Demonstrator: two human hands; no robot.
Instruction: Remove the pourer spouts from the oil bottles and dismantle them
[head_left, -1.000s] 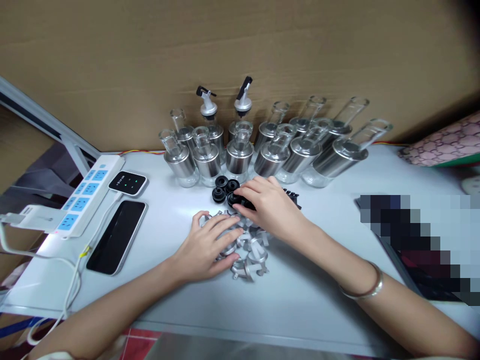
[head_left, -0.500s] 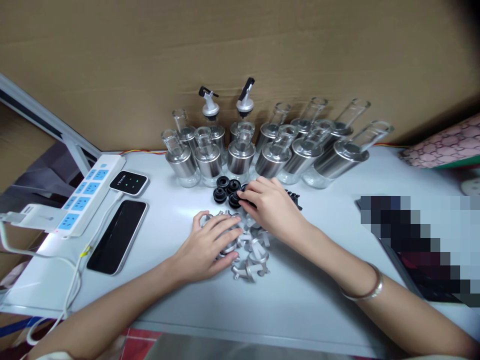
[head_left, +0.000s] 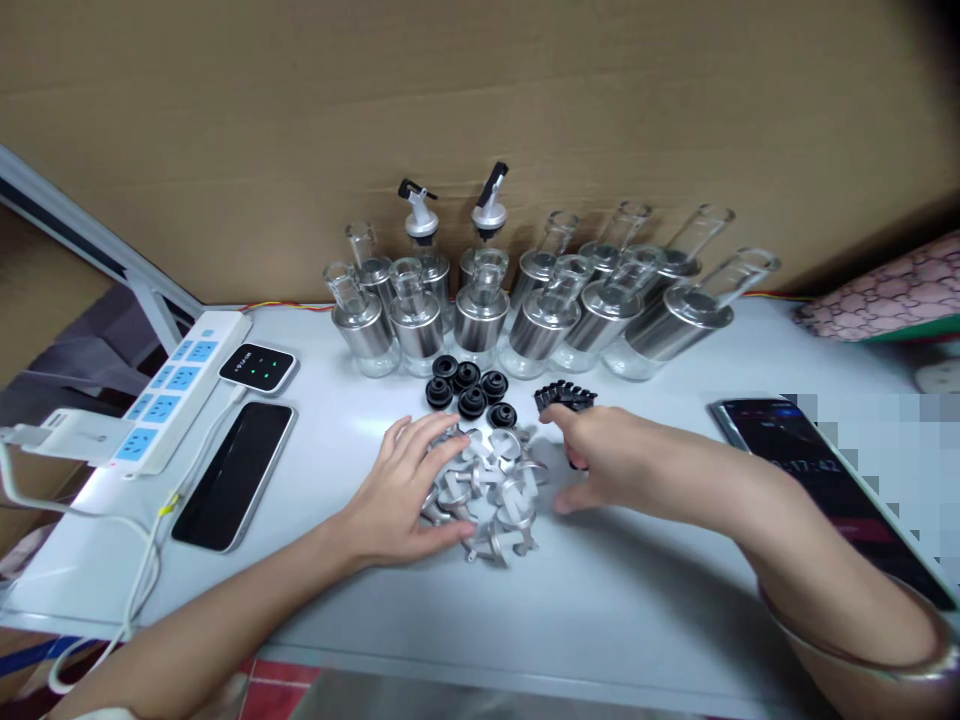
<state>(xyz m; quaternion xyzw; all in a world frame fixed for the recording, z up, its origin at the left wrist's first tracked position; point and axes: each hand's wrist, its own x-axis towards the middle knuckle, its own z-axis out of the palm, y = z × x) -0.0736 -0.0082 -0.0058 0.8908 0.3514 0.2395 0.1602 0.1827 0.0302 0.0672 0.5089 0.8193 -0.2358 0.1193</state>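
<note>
My left hand [head_left: 397,490] lies flat and open on the left side of a pile of silver metal pourer parts [head_left: 495,490] in the middle of the white table [head_left: 615,600]. My right hand [head_left: 607,460] curves round the pile's right side, index finger and thumb apart, with nothing clearly in it. Several black rubber stoppers [head_left: 469,390] sit just behind the pile. A small cluster of black plastic pieces [head_left: 566,398] lies behind my right fingers.
Several glass bottles with silver shoulders [head_left: 480,315] stand along the cardboard wall; two carry pourer tops [head_left: 420,215]. At the left lie a power strip [head_left: 172,390], a small black device [head_left: 259,367] and a phone [head_left: 234,472]. Another phone [head_left: 795,450] lies at the right.
My right hand left the black stoppers and moved right and nearer, to the pile's right side. My left hand slid slightly but stays on the pile. The stoppers are now uncovered.
</note>
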